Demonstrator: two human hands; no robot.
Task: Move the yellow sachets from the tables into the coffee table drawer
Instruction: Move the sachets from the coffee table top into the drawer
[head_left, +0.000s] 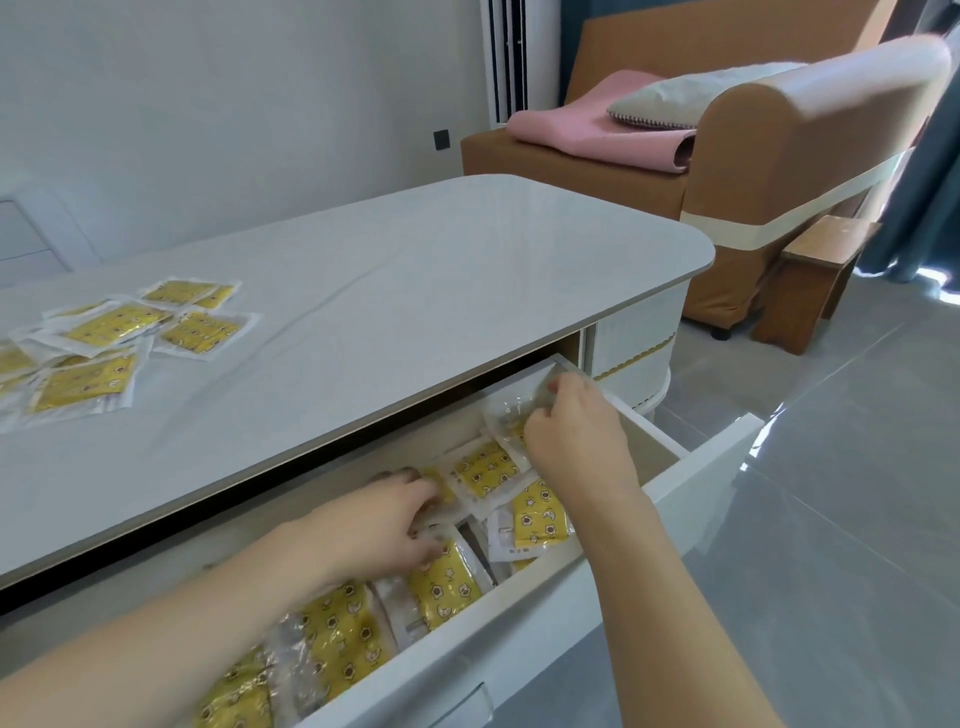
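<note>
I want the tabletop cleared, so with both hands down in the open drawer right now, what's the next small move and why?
Probably let go of the sachet pinched in the right hand at the drawer's far end, then reach back to the pile of yellow sachets on the coffee table top. The left hand rests on sachets lying in the drawer, while several remain on the table.
</note>
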